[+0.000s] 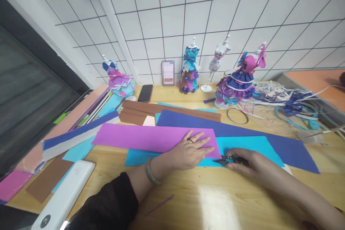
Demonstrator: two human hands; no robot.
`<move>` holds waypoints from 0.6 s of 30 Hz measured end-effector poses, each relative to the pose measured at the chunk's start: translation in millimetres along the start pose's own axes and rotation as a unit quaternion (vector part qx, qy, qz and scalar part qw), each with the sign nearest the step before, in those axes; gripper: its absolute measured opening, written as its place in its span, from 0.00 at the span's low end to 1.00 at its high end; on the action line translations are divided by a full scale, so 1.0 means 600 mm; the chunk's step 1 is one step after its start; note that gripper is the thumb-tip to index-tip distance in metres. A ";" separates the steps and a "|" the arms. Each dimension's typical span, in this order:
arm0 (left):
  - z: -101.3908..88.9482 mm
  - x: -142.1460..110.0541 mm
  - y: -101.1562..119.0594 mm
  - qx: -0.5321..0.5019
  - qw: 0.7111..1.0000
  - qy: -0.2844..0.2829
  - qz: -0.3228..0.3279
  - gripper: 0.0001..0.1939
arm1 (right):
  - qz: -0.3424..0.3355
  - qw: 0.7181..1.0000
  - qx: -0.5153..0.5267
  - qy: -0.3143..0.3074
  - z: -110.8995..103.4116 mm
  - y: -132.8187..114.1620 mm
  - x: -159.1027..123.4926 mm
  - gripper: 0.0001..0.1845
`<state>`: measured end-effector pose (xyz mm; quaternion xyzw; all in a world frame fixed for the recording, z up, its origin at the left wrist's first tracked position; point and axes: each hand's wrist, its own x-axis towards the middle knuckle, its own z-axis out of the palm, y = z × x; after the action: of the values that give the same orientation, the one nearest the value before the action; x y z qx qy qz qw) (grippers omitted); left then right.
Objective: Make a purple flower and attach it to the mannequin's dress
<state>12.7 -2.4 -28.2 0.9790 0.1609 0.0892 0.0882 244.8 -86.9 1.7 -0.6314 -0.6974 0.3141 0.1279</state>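
My left hand (192,151) lies flat with spread fingers on the right end of a long purple sheet (140,137). My right hand (248,163) is closed around small black snips (229,159), whose blades point left at the sheet's lower right corner. Whether the blades touch the purple sheet I cannot tell. Beneath it lies a turquoise sheet (248,147), showing on both sides of my left hand. A dark blue sheet (291,147) stretches out behind and to the right. A thin purple offcut (161,204) rests on the table in front.
Small dress forms in paper-like dresses (191,68) stand along the tiled wall, beside a bare white form (215,59). Brown sheets (172,111), a dark phone (145,93) and an upright lit phone (168,73) sit behind. Ribbons (291,100) pile up right; a white device (67,194) lies left.
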 end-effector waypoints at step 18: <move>-0.005 0.001 0.000 0.016 1.000 -0.011 0.002 0.21 | -0.057 0.997 -0.051 -0.006 0.007 0.009 -0.004 0.18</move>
<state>12.8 -1.9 -25.4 0.9815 0.1593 0.0763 0.0741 246.9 -90.4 -4.4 -0.5946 -0.7480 0.2740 0.1092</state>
